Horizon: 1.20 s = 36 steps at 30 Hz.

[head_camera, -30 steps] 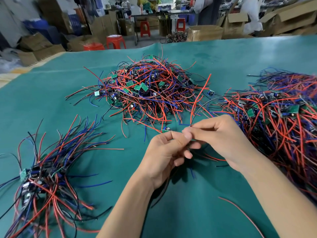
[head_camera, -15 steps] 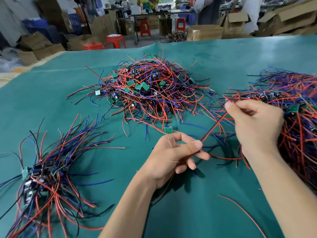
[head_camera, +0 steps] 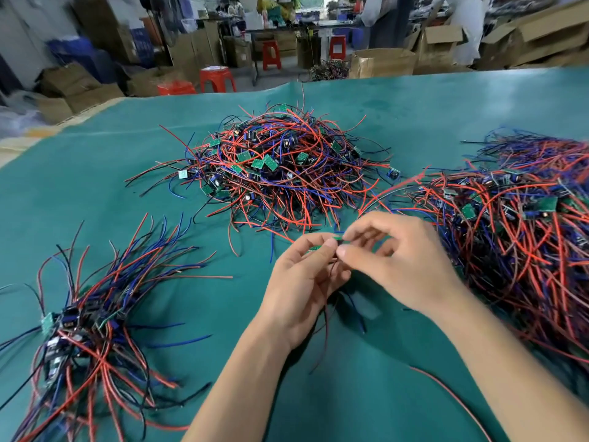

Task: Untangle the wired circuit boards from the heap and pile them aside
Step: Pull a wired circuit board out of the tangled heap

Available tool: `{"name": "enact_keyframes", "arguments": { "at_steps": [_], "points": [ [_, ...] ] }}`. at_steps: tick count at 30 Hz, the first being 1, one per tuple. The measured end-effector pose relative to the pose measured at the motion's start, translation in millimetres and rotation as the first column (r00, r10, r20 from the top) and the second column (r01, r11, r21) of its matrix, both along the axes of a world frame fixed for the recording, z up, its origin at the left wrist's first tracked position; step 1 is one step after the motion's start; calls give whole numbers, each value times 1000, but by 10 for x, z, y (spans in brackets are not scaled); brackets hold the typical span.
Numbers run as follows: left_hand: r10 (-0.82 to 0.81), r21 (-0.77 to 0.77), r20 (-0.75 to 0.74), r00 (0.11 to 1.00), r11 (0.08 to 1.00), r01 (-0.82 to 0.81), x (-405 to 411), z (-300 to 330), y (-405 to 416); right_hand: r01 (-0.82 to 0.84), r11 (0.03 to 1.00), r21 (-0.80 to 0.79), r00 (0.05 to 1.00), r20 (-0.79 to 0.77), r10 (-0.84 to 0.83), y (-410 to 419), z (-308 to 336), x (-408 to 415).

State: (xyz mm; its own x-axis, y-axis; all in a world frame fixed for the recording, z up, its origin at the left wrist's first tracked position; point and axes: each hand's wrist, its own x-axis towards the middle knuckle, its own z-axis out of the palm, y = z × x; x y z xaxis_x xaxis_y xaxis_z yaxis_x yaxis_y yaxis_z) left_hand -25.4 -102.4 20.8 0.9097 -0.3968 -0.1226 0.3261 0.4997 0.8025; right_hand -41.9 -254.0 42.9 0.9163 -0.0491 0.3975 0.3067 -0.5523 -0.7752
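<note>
My left hand and my right hand meet over the green mat, both pinching one small green circuit board between their fingertips. Its dark, red and blue wires hang down below my left palm. A tangled heap of red, blue and black wired boards lies just beyond my hands. A bigger tangled heap spreads at the right, close to my right wrist. At the lower left lies a sorted pile with its boards bunched together and wires fanning out.
The green mat covers the whole table. A loose red wire lies near my right forearm. Cardboard boxes, red stools and standing people are beyond the table's far edge.
My right hand, which had pulled wires out toward the right heap, has come back left to meet my left hand; both now pinch the board together.
</note>
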Motion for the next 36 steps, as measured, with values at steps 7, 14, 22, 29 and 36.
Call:
{"name": "enact_keyframes", "arguments": {
  "at_steps": [7, 14, 22, 29, 36],
  "points": [
    [-6, 57, -6, 1000, 998, 6, 10, -20, 6, -98, 994, -57, 995, 8, 99, 9, -7, -24],
    [-95, 61, 45, 994, 994, 92, -8, -47, 6, 67, 990, 125, 998, 7, -68, -80, -13, 37],
    [-236, 197, 153, 960, 959, 205, -54, 12, 28, 154, 949, 275, 977, 104, -188, -140, 78, 40],
    [-284, 258, 176, 943, 937, 235, -72, 35, 33, 637, 740, 213, 696, 252, -672, -886, 206, 10],
    [304, 437, 526, 794, 704, -559, -63, -84, -35, 728, 620, -293, 676, 154, -721, -964, 133, 36]
  ]
}}
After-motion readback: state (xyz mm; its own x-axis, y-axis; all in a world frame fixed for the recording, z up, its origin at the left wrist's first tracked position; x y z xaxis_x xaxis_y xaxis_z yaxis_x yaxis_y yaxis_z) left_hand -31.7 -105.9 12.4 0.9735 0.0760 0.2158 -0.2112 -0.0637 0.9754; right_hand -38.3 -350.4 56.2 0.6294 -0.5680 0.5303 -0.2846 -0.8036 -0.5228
